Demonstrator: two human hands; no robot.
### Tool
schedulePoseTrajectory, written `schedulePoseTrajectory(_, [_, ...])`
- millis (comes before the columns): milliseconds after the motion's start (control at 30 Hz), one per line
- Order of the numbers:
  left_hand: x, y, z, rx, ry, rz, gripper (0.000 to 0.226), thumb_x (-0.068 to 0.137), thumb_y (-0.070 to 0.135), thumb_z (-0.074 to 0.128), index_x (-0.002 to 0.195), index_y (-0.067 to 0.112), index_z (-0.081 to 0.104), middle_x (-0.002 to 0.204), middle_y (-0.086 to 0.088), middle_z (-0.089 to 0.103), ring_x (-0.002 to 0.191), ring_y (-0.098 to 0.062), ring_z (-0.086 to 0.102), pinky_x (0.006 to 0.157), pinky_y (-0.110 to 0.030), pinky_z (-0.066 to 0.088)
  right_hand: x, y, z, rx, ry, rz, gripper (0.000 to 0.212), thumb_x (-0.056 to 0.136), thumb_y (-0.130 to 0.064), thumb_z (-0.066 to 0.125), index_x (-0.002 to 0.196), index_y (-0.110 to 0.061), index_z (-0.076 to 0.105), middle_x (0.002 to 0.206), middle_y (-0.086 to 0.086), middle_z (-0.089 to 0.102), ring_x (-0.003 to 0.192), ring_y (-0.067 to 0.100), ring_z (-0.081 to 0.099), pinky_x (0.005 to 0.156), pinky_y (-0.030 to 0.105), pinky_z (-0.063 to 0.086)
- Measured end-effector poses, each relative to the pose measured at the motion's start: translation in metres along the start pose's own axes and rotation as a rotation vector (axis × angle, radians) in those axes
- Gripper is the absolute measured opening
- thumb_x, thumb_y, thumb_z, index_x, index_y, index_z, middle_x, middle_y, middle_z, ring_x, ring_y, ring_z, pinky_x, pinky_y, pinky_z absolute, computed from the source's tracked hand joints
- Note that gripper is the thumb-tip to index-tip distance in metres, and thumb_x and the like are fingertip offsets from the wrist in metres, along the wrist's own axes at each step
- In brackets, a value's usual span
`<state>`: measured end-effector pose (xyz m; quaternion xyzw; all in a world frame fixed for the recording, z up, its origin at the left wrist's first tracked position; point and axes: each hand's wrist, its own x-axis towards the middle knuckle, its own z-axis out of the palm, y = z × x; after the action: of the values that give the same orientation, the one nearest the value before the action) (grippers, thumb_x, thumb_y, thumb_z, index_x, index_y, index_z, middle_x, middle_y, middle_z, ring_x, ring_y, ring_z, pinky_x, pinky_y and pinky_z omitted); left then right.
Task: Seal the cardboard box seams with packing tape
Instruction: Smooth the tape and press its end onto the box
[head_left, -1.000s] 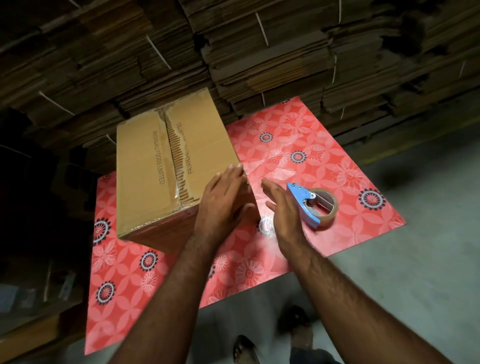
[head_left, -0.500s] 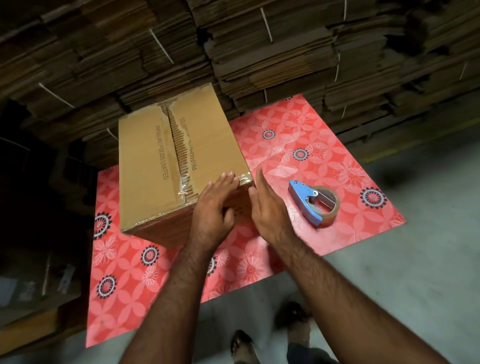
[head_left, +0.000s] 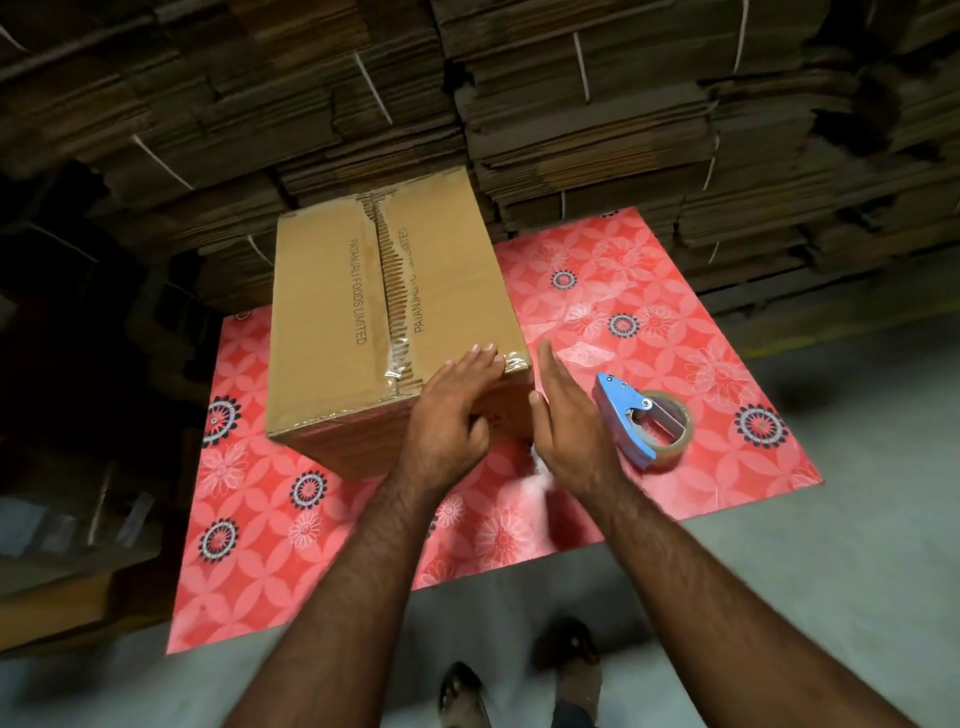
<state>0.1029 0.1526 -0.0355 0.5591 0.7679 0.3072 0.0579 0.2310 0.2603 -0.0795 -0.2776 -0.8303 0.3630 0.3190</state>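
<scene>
cardboard box (head_left: 384, 322) sits on the red floral mat (head_left: 675, 312), tape already over the near end of its centre seam. my left hand (head_left: 451, 415) lies flat on the near right corner, fingers straight; right hand (head_left: 566, 415) flat beside it, holding nothing. tape dispenser (head_left: 641, 426) lies just right. box looks light, stiff, crushable; best held at its corners.

left hand (head_left: 451, 415) covers cardboard box (head_left: 384, 312) near corner; print beside centre seam partly unreadable; mat (head_left: 675, 322) blurred just under right hand (head_left: 569, 421); feet (head_left: 519, 686) cropped.
</scene>
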Motion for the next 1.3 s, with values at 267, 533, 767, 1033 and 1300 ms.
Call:
schedulePoseTrajectory(267, [0.005, 0.002, 0.0, -0.075, 0.061, -0.077, 0.086, 0.053, -0.001, 0.041, 0.137, 0.006, 0.059, 0.144, -0.01, 0.056, 0.138, -0.023, 0.047, 0.119, -0.039, 0.029, 0.021, -0.025, 0.021, 0.124, 0.013, 0.346, 0.058, 0.1, -0.038, 0.029, 0.153, -0.015, 0.037, 0.152, 0.005, 0.045, 0.135, 0.029, 0.047, 0.105, 0.027, 0.033])
schedulePoseTrajectory(533, [0.009, 0.003, -0.005, -0.218, 0.096, -0.158, 0.081, 0.059, 0.002, 0.043, 0.138, 0.006, 0.057, 0.139, -0.01, 0.06, 0.133, -0.023, 0.055, 0.115, -0.045, 0.04, 0.033, -0.039, 0.014, 0.162, -0.012, 0.447, 0.054, 0.107, -0.03, 0.038, 0.155, -0.009, 0.028, 0.158, 0.011, 0.034, 0.145, 0.025, 0.033, 0.112, 0.024, 0.024])
schedulePoseTrajectory(767, [0.01, 0.001, -0.003, -0.337, 0.132, -0.223, 0.079, 0.061, 0.001, 0.041, 0.138, 0.004, 0.057, 0.139, -0.011, 0.06, 0.129, -0.02, 0.058, 0.111, -0.043, 0.043, 0.045, -0.043, 0.029, -0.029, 0.18, 0.479, 0.039, 0.105, -0.022, 0.037, 0.136, -0.011, 0.057, 0.123, 0.022, 0.066, 0.11, 0.042, 0.06, 0.086, 0.037, 0.038])
schedulePoseTrajectory(1033, [0.006, 0.002, -0.007, -0.121, 0.39, -0.29, 0.053, 0.081, 0.015, 0.054, 0.133, 0.009, 0.061, 0.145, -0.013, 0.054, 0.137, -0.025, 0.049, 0.114, -0.05, 0.038, 0.049, -0.045, 0.013, -0.034, 0.145, 0.414, 0.047, 0.102, -0.031, 0.049, 0.139, -0.004, 0.05, 0.133, 0.021, 0.06, 0.12, 0.039, 0.056, 0.094, 0.036, 0.041])
schedulePoseTrajectory(1300, [-0.017, -0.034, -0.029, 0.298, 0.602, -0.654, 0.062, 0.088, 0.047, 0.051, 0.139, 0.014, 0.052, 0.159, -0.01, 0.036, 0.148, -0.025, 0.028, 0.118, -0.049, 0.016, 0.046, -0.046, 0.027, -0.039, 0.03, 0.367, 0.071, 0.092, -0.037, 0.064, 0.148, -0.002, 0.037, 0.143, 0.019, 0.053, 0.129, 0.033, 0.051, 0.103, 0.033, 0.038])
